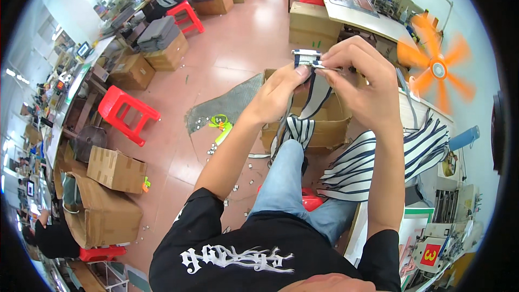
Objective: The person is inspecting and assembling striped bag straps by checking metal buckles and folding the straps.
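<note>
A white and navy striped webbing strap [318,96] is held up in front of me, its top end folded or rolled into a small bundle. My left hand [280,93] is closed on that end, the thumb pressed against its lower edge. Fingers and thumb of my right hand [366,84] pinch the same strap at the right side of the fold. Whether a small part sits inside the fold is too small to tell. From there the strap hangs down to a gathered length [300,131] by my knee, over an open cardboard box [330,132].
Many striped strips [373,165] are heaped on my right, beside a blue bottle [464,138] and a sewing machine [440,249]. An orange fan [438,70] spins at the right. Grey mesh fabric [227,103] lies on the floor. A red stool [127,113] and cardboard boxes [116,168] stand left.
</note>
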### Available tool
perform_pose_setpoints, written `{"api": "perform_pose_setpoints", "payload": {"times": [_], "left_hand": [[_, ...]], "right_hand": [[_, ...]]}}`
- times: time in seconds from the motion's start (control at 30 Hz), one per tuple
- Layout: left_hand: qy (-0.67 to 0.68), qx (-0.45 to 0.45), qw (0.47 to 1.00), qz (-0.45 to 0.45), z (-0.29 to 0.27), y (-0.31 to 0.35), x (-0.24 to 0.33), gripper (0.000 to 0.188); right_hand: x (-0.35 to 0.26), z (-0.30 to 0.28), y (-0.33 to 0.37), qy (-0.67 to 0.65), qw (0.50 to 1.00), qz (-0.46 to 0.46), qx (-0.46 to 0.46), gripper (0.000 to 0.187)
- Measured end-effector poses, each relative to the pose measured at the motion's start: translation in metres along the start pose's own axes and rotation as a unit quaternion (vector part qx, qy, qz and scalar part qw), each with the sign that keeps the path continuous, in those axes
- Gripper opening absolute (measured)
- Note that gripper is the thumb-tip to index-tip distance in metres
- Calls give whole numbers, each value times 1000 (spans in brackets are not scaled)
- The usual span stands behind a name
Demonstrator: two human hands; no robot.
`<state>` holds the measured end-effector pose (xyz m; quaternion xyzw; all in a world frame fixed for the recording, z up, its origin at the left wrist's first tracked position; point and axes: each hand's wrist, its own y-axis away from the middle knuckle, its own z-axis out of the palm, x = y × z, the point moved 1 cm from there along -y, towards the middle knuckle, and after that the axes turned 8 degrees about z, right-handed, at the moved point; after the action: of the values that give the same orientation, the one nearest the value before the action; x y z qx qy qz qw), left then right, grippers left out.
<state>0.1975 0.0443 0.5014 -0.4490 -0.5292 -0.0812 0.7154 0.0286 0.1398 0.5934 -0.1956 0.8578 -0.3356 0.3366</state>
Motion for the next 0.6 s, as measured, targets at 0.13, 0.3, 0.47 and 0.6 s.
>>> {"api": "perform_pose_setpoints", "payload": {"times": [0.13, 0.3, 0.47, 0.6], "left_hand": [[-8, -11, 1000, 24, 2, -1, 6, 41], [-65, -90, 989, 96, 15, -21, 29, 26], [-156, 17, 950, 268, 9, -54, 41, 32], [60, 107, 987, 102, 15, -89, 92, 45]], "right_hand": [[1, 2, -3, -11, 999, 15, 40, 15], [21, 11, -3, -269, 957, 105, 30, 21], [25, 44, 2, -365, 922, 123, 44, 59], [30, 78, 7, -443, 869, 216, -39, 43]]}}
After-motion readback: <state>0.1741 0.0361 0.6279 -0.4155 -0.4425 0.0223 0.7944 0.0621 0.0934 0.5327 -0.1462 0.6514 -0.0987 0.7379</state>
